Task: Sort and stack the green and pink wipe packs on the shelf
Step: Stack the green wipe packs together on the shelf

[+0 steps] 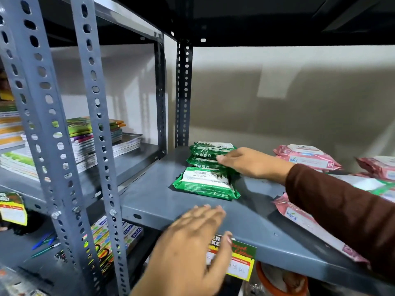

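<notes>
A short stack of green wipe packs stands at the back left of the grey shelf. One more green pack lies flat in front of it. My right hand rests against the stack's right side, fingers flat on the packs, not closed around any. My left hand hovers open at the shelf's front edge, holding nothing. Pink packs lie to the right: one at the back, one at the far right edge, one near the front partly under my sleeve.
Perforated grey uprights stand at the left. Stacked notebooks fill the neighbouring shelf. A price tag hangs from the shelf's front lip. A green and white pack peeks out behind my right arm. Colourful boxes sit on the lower shelf.
</notes>
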### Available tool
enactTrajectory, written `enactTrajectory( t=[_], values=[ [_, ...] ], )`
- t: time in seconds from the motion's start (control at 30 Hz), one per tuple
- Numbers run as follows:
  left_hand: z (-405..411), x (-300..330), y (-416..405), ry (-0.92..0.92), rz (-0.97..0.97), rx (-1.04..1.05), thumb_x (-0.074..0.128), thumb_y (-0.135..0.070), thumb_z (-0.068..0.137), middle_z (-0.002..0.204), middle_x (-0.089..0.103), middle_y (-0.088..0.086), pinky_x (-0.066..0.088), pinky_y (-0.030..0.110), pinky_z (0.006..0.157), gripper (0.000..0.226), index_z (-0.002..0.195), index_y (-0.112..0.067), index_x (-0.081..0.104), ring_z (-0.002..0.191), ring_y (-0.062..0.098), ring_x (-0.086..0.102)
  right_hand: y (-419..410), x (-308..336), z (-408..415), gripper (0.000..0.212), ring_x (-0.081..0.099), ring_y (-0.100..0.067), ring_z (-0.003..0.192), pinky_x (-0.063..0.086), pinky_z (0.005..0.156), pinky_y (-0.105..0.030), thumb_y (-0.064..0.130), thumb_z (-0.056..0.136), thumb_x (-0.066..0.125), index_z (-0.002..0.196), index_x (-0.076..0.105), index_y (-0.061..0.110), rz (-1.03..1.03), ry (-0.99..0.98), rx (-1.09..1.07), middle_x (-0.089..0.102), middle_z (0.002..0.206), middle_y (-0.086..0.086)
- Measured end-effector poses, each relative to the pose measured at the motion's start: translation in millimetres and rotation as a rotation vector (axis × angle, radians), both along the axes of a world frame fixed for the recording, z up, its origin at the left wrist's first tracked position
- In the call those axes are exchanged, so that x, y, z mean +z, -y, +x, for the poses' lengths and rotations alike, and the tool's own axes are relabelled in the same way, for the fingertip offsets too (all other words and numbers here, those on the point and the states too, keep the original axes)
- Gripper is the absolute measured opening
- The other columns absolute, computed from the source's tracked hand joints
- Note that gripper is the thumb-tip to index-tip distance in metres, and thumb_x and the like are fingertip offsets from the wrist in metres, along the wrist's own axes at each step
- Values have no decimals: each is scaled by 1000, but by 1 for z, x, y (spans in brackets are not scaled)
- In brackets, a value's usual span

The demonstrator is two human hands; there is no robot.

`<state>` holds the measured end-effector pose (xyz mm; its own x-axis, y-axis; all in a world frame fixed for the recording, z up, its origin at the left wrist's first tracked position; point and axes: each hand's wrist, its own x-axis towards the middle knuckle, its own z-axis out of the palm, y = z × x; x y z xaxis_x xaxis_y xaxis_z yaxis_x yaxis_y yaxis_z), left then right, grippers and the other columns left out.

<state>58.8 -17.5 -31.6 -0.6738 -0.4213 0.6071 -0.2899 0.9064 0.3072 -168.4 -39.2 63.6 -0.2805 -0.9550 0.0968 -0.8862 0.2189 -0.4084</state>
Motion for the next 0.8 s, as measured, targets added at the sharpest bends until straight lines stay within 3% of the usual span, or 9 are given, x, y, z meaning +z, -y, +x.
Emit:
enactTrajectory(
  t=[0.1, 0.2, 0.27, 0.33, 0.5, 0.57, 0.63, 0.7, 0.8],
  values=[
    [13, 17, 24, 83, 15, 147, 12, -63, 83, 145, 41, -19, -2, 3, 99, 72, 140, -31, 43, 124, -12, 21, -11, 0, -16, 30, 63, -16, 112, 44, 105, -32, 18, 98, 53, 119, 69, 6, -11, 77, 39, 71, 121, -5],
    [25, 18, 41, 143, 4, 175, -4, -77, 73, 148, 33, -22, -1, 4, 98, 91, 143, -34, 36, 123, -14, 16, -23, -2, -12, 37, 59, -13, 119, 39, 106, -22, 1, 94, 51, 126, 66, 9, 34, 29, 100, 67, 130, -2],
    [30, 13, 42, 209, -1, 165, -12, -79, 68, 148, 28, -23, 2, 8, 104, 100, 144, -33, 33, 126, -12, 12, -31, -4, -5, 45, 58, -12, 120, 40, 100, -20, -1, 90, 50, 129, 64, 15, 29, -92, 116, 65, 132, 1],
    [33, 4, 44, 301, -44, 158, 3, -73, 82, 145, 42, -13, 14, 16, 112, 87, 139, -24, 46, 129, -3, 27, -41, -5, 7, 47, 62, -17, 116, 45, 97, -24, 2, 86, 50, 127, 66, 18, 11, -199, 97, 69, 128, -1],
    [34, -2, 47, 323, -73, 170, 18, -64, 90, 133, 57, -6, 27, 24, 108, 73, 129, -18, 59, 123, 9, 50, -52, -5, 45, 32, 67, -34, 94, 56, 78, -41, 14, 75, 50, 99, 70, 5, 36, -420, 34, 74, 95, -18],
    [34, -3, 47, 307, -77, 167, 18, -65, 89, 135, 56, -7, 35, 34, 105, 73, 130, -19, 57, 126, 8, 48, -52, 0, 59, 30, 70, -30, 92, 58, 76, -40, 14, 74, 55, 96, 72, 5, 43, -432, 82, 75, 92, -17],
    [36, -3, 46, 272, -50, 153, 17, -68, 88, 138, 53, -8, 23, 25, 111, 76, 133, -20, 55, 129, 6, 41, -47, 10, 62, 23, 71, -18, 86, 57, 76, -31, 14, 75, 65, 95, 77, 13, 74, -391, 133, 78, 90, -5],
    [36, -2, 46, 207, -56, 126, 11, -73, 84, 142, 46, -11, 14, 20, 114, 82, 136, -23, 50, 132, 2, 34, -36, 23, 55, 36, 67, -11, 91, 52, 82, -27, 12, 72, 76, 107, 75, 24, 122, -367, 213, 76, 101, 4],
    [36, -4, 48, 178, -67, 115, 6, -76, 80, 146, 36, -16, 5, 15, 114, 86, 140, -27, 43, 135, -3, 23, -7, 28, 35, 87, 48, -16, 126, 39, 108, -34, 6, 64, 82, 139, 50, 35, 214, -432, 385, 53, 138, 2]
  ],
)
